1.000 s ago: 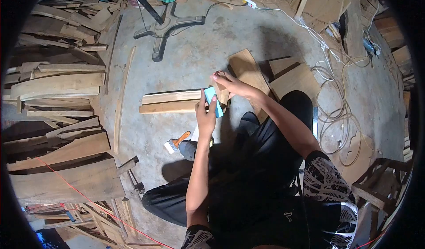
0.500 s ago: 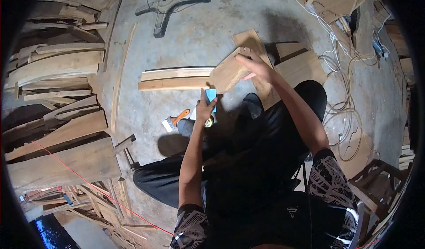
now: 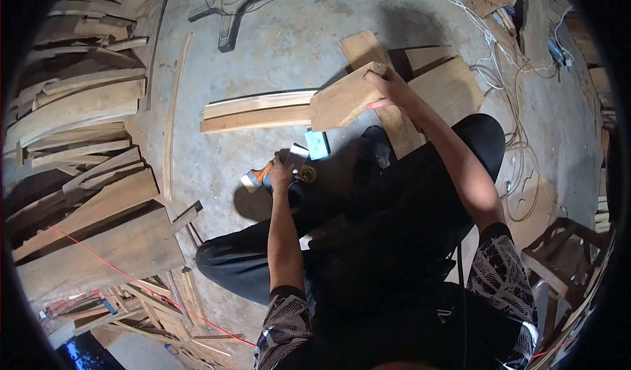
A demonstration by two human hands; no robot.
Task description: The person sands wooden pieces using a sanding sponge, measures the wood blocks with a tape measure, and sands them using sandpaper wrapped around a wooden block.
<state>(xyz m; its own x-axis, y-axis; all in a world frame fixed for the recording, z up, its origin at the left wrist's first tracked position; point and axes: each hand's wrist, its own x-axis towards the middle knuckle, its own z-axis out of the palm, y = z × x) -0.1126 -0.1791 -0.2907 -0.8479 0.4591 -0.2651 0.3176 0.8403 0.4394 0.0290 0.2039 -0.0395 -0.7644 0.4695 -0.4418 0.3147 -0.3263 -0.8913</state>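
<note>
Wooden board (image 3: 343, 100) tilts in right grip (image 3: 393, 91), left grip (image 3: 282, 174) outstretched beside brush (image 3: 261, 174).

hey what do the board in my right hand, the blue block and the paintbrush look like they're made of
Board: wood, probably unvarnished; dull tan surface, ragged lower edge. Blue block: possibly foam, matte-looking; pale, marked face, texture unclear. Paintbrush: pale bristles, natural or synthetic unclear; handle perhaps varnished wood, judging by its orange-brown colour.
</note>
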